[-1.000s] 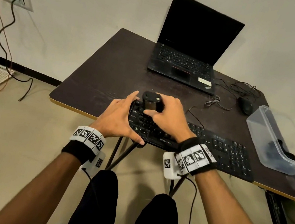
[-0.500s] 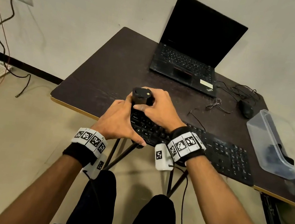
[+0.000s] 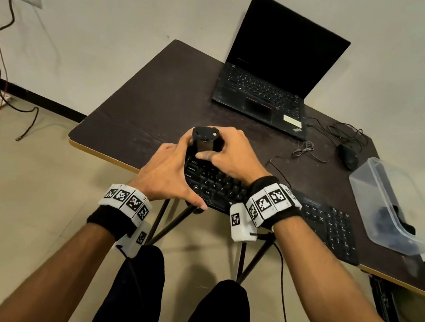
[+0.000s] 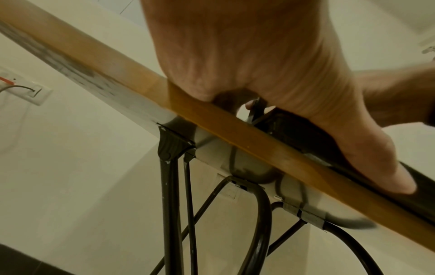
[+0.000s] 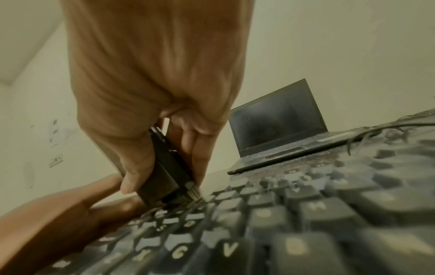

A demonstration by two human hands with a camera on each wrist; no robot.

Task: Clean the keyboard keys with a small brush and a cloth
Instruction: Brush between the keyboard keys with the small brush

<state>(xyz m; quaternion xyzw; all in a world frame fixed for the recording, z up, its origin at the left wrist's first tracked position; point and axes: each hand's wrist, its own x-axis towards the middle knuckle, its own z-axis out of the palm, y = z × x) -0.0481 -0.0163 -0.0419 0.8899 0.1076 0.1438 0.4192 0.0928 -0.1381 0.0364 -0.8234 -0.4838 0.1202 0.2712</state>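
Note:
A black keyboard (image 3: 330,227) lies along the front edge of the dark table (image 3: 143,109). My right hand (image 3: 224,154) grips a small black-handled brush (image 3: 205,139) upright over the keyboard's far left corner. In the right wrist view the brush (image 5: 164,173) has its pale bristles (image 5: 194,193) down among the top-row keys (image 5: 306,214). My left hand (image 3: 166,172) holds the keyboard's left end, thumb along its front edge and fingers towards the back. In the left wrist view the left hand (image 4: 259,55) rests on the table's edge (image 4: 212,119).
An open black laptop (image 3: 263,93) stands at the back of the table. A mouse (image 3: 347,156) and loose cables lie at the right. A clear plastic container (image 3: 373,175) holding something dark sits at the right edge. The table's metal legs (image 4: 169,204) stand below.
My right hand has carried the brush leftward along the upper keys to the keyboard's left corner, close to my left fingers. The left hand has stayed on the keyboard's end.

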